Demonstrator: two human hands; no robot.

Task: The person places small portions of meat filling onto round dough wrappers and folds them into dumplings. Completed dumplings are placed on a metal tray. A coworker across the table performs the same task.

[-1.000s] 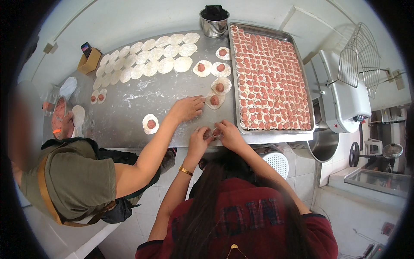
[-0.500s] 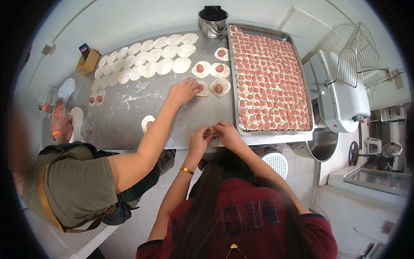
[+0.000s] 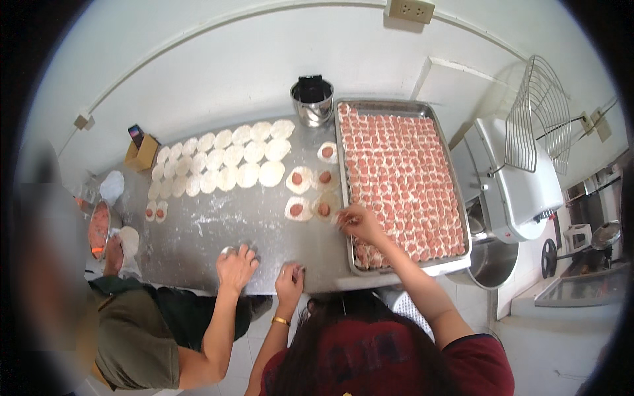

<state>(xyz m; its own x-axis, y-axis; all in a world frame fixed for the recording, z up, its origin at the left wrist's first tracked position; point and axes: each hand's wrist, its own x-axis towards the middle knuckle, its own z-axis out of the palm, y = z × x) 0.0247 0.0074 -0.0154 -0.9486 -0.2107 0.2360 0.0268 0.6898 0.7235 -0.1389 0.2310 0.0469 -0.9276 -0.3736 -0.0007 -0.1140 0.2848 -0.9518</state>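
Reaching w/ the right hand (image 3: 356, 221) to the dough round (image 3: 326, 208) that lies on the tabletop (image 3: 218, 231) just left of the steel tray (image 3: 403, 107), touching its near-left stretch of rim. Fingers curl over the round's edge; can't tell if they already pinch it or only rest on it. Best way, I'd judge: slide fingertips under the rim, lift flat so the pink filling dab stays centred, don't drag it thru the flour. Left hand (image 3: 289, 280) sits at the tabletop's near edge, well left of the tray, fingers bent loosely, grasping nothing visible.

The round itself: pale, thin, soft-looking disc w/ a reddish meat dab in the middle. Four like it lie in a cluster beside it, all left of the tray. Tray is packed w/ rows of pink filling portions.

Further left of the tray: rows of plain dough rounds (image 3: 224, 158), no filling. Behind the tray's far-left corner, a steel pot (image 3: 312, 109). A co-worker's hand (image 3: 236, 267) rests flat on the tabletop, left of the person's left hand.
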